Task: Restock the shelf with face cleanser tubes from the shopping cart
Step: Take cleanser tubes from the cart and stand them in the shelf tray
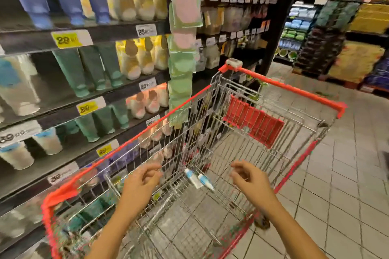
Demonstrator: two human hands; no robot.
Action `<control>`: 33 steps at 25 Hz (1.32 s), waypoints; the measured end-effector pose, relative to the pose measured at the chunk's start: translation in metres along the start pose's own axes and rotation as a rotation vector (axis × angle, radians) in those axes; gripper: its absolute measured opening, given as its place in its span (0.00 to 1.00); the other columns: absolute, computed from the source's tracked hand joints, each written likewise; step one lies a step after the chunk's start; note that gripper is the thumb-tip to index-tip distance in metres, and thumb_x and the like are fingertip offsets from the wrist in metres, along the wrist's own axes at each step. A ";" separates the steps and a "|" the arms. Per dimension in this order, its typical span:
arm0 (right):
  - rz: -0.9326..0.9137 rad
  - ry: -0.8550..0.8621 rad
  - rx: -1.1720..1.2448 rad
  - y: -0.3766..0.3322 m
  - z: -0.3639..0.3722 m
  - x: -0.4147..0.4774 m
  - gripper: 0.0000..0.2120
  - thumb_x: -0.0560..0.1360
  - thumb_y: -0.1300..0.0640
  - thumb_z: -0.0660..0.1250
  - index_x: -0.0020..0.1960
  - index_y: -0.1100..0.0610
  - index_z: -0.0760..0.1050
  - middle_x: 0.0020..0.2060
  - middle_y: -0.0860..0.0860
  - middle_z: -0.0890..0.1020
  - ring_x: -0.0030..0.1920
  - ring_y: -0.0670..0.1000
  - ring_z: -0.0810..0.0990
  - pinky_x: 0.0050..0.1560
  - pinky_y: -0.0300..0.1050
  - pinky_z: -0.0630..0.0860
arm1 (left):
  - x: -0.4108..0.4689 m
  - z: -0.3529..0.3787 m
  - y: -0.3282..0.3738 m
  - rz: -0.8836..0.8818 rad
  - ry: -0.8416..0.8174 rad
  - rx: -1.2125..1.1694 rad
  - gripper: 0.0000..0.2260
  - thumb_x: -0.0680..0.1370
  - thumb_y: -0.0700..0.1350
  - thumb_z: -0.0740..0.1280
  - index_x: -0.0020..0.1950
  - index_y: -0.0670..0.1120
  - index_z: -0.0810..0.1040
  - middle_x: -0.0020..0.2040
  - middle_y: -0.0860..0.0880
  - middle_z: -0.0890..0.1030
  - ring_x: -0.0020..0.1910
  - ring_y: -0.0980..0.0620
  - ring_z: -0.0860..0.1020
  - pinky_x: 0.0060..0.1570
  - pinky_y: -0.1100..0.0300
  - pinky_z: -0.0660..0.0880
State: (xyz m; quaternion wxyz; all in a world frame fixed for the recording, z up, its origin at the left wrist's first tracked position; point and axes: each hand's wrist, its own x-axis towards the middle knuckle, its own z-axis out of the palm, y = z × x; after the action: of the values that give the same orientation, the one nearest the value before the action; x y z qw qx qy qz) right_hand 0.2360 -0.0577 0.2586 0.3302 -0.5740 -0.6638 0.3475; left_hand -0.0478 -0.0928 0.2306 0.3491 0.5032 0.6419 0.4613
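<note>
Your left hand and right hand hover over the cart, each grip loosely curled, holding nothing. Two cleanser tubes lie in the basket between them.

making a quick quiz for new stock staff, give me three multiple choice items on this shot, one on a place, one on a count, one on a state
1. Where do the white tubes with blue labels lie?
A. inside the basket of the red-rimmed wire shopping cart
B. on the tiled aisle floor
C. on the shelf among the green tubes

2. How many of these tubes show in the cart?
A. one
B. two
C. five

3. What are the left hand and the right hand doing?
A. each grips a tube
B. both hang over the cart and hold nothing
C. both grip the cart's handle

Answers: 1 A, the tubes rest on the cart's wire, low in the basket. 2 B, two lie side by side. 3 B, the fingers are loosely curled with nothing in them.
</note>
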 end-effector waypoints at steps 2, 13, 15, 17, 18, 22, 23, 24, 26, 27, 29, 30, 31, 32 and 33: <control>0.007 -0.038 -0.066 0.021 -0.002 0.040 0.05 0.77 0.55 0.65 0.51 0.47 0.75 0.41 0.52 0.81 0.41 0.53 0.79 0.44 0.49 0.77 | 0.029 0.019 -0.008 -0.064 -0.042 -0.006 0.06 0.77 0.42 0.67 0.51 0.52 0.78 0.44 0.44 0.82 0.44 0.47 0.81 0.48 0.51 0.80; 0.112 -0.489 -0.257 0.171 0.052 0.274 0.13 0.75 0.58 0.65 0.59 0.58 0.74 0.50 0.53 0.79 0.50 0.53 0.79 0.53 0.50 0.77 | 0.195 0.145 -0.098 -0.362 -0.033 0.263 0.08 0.80 0.41 0.58 0.45 0.52 0.74 0.42 0.53 0.77 0.35 0.57 0.71 0.35 0.67 0.68; 0.184 -0.557 -0.272 0.200 0.062 0.293 0.14 0.75 0.59 0.66 0.59 0.60 0.73 0.47 0.51 0.78 0.48 0.51 0.78 0.50 0.46 0.76 | 0.207 0.164 -0.121 -0.467 -0.100 0.325 0.10 0.81 0.46 0.57 0.41 0.54 0.71 0.39 0.52 0.75 0.36 0.54 0.71 0.38 0.62 0.68; 0.252 -0.629 -0.289 0.230 0.075 0.307 0.16 0.74 0.59 0.68 0.60 0.58 0.73 0.45 0.48 0.78 0.45 0.48 0.77 0.44 0.39 0.74 | 0.217 0.180 -0.151 -0.532 -0.158 0.403 0.09 0.81 0.50 0.56 0.45 0.51 0.74 0.41 0.51 0.77 0.40 0.53 0.74 0.41 0.60 0.71; 0.276 -0.655 -0.296 0.245 0.083 0.310 0.16 0.73 0.59 0.68 0.61 0.58 0.73 0.43 0.46 0.78 0.43 0.45 0.77 0.40 0.34 0.73 | 0.221 0.185 -0.166 -0.536 -0.169 0.461 0.08 0.80 0.50 0.57 0.47 0.51 0.74 0.43 0.51 0.78 0.41 0.52 0.75 0.42 0.59 0.73; 0.360 -0.710 -0.302 0.308 0.121 0.317 0.19 0.74 0.55 0.68 0.63 0.54 0.70 0.45 0.42 0.77 0.39 0.38 0.75 0.31 0.23 0.68 | 0.248 0.203 -0.220 -0.565 -0.260 0.570 0.08 0.78 0.46 0.61 0.53 0.57 0.74 0.51 0.53 0.79 0.44 0.56 0.75 0.43 0.63 0.72; 0.367 -0.712 -0.323 0.323 0.130 0.317 0.20 0.74 0.54 0.68 0.64 0.53 0.69 0.47 0.43 0.77 0.39 0.38 0.74 0.31 0.23 0.67 | 0.253 0.210 -0.236 -0.558 -0.324 0.569 0.12 0.77 0.45 0.62 0.59 0.56 0.74 0.56 0.53 0.78 0.48 0.56 0.75 0.47 0.65 0.71; 0.365 -0.704 -0.351 0.336 0.140 0.317 0.20 0.74 0.53 0.68 0.64 0.53 0.68 0.49 0.44 0.78 0.40 0.39 0.74 0.32 0.24 0.67 | 0.256 0.216 -0.252 -0.539 -0.389 0.571 0.16 0.76 0.43 0.63 0.63 0.54 0.72 0.60 0.53 0.76 0.52 0.56 0.74 0.52 0.66 0.70; 0.395 -0.654 -0.406 0.359 0.159 0.316 0.20 0.74 0.53 0.67 0.64 0.51 0.67 0.54 0.48 0.78 0.42 0.44 0.73 0.32 0.27 0.65 | 0.258 0.229 -0.283 -0.502 -0.452 0.590 0.20 0.76 0.43 0.65 0.68 0.53 0.69 0.65 0.52 0.73 0.59 0.56 0.73 0.57 0.68 0.67; 0.409 -0.627 -0.424 0.371 0.169 0.316 0.20 0.74 0.53 0.66 0.64 0.51 0.67 0.54 0.48 0.78 0.42 0.46 0.73 0.32 0.28 0.65 | 0.257 0.237 -0.299 -0.484 -0.463 0.616 0.21 0.77 0.44 0.65 0.69 0.53 0.68 0.68 0.52 0.71 0.63 0.55 0.71 0.61 0.67 0.66; 0.388 -0.603 -0.423 0.389 0.186 0.317 0.22 0.73 0.54 0.67 0.65 0.52 0.66 0.53 0.50 0.78 0.45 0.49 0.76 0.37 0.35 0.70 | 0.260 0.254 -0.326 -0.447 -0.495 0.686 0.22 0.78 0.47 0.62 0.72 0.53 0.65 0.72 0.52 0.66 0.70 0.54 0.66 0.69 0.62 0.61; 0.382 -0.595 -0.393 0.399 0.193 0.316 0.24 0.72 0.56 0.68 0.66 0.53 0.66 0.53 0.51 0.77 0.48 0.51 0.78 0.43 0.37 0.72 | 0.264 0.264 -0.337 -0.429 -0.510 0.708 0.22 0.79 0.47 0.61 0.73 0.53 0.64 0.73 0.52 0.66 0.71 0.53 0.65 0.70 0.60 0.60; 0.384 -0.586 -0.360 0.407 0.198 0.315 0.26 0.72 0.58 0.69 0.68 0.55 0.65 0.55 0.51 0.76 0.53 0.53 0.78 0.49 0.39 0.73 | 0.270 0.273 -0.346 -0.421 -0.515 0.705 0.22 0.79 0.47 0.61 0.73 0.53 0.64 0.73 0.52 0.66 0.71 0.53 0.66 0.70 0.59 0.61; 0.384 -0.581 -0.347 0.417 0.204 0.313 0.28 0.71 0.59 0.71 0.69 0.56 0.64 0.57 0.52 0.76 0.56 0.54 0.78 0.53 0.42 0.74 | 0.276 0.283 -0.356 -0.419 -0.509 0.689 0.22 0.78 0.46 0.61 0.73 0.53 0.64 0.72 0.51 0.68 0.69 0.52 0.68 0.69 0.58 0.63; 0.380 -0.588 -0.379 0.426 0.208 0.311 0.30 0.71 0.59 0.71 0.69 0.57 0.63 0.58 0.53 0.76 0.57 0.55 0.78 0.54 0.44 0.75 | 0.284 0.293 -0.364 -0.408 -0.484 0.672 0.22 0.78 0.44 0.61 0.73 0.53 0.65 0.72 0.50 0.69 0.68 0.51 0.69 0.68 0.58 0.65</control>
State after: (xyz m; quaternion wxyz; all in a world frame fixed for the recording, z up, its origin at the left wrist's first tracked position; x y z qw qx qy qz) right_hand 0.2505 0.2755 -0.1999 -0.0557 -0.6134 -0.6644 0.4233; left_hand 0.0306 0.2277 -0.2048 0.3899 0.5452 0.7419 0.0187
